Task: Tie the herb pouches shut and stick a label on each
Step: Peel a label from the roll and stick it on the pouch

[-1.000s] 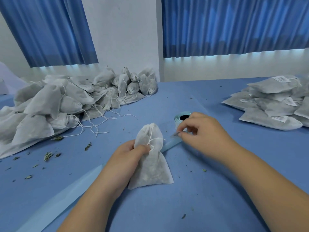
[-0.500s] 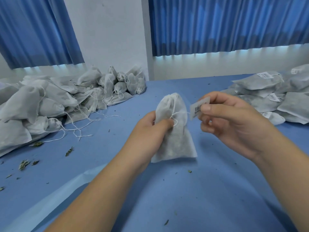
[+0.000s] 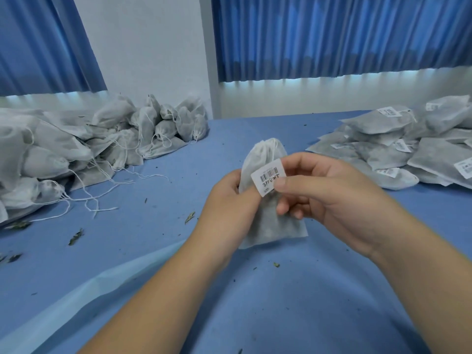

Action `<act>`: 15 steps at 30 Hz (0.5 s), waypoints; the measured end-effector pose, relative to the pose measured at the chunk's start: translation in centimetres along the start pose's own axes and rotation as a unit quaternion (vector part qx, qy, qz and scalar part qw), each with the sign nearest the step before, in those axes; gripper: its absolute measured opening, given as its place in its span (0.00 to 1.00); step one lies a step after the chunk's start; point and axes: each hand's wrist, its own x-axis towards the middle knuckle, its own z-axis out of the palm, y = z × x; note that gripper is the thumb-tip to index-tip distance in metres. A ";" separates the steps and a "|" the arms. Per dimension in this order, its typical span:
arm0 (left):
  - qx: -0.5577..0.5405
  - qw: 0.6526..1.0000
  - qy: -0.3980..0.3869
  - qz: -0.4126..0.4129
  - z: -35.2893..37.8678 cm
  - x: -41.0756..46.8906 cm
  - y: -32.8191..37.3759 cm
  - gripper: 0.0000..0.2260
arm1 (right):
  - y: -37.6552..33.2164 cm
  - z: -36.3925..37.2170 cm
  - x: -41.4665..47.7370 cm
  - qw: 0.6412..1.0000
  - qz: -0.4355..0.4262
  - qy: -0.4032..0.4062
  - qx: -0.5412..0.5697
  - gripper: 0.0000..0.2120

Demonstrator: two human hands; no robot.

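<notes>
Head-worn view — facing forward and down, close over left hand (image 3: 229, 200) and right hand (image 3: 334, 195).

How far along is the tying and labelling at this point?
Done: the pile of flat grey pouches on the right, several visibly labelled. In hand: the left hand grips a white drawstring fabric pouch, cinched at its top, while the right hand pinches a white barcode label in front of it. Left: the large heap of unlabelled pouches with loose strings on the left.

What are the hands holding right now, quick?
Left hand: closed, gripping the pouch.
Right hand: closed, pinching the label.
</notes>
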 end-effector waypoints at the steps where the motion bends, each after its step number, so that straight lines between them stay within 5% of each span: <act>1: -0.010 1.000 0.002 -0.006 -0.1 -0.1 0.0 0.18 | 0.1 0.2 0.0 1.000 -0.001 0.015 -0.010 0.06; 15: -0.058 0.998 0.018 0.000 0.3 -0.7 0.0 0.15 | 1.3 1.2 0.1 0.984 0.013 0.168 -0.058 0.02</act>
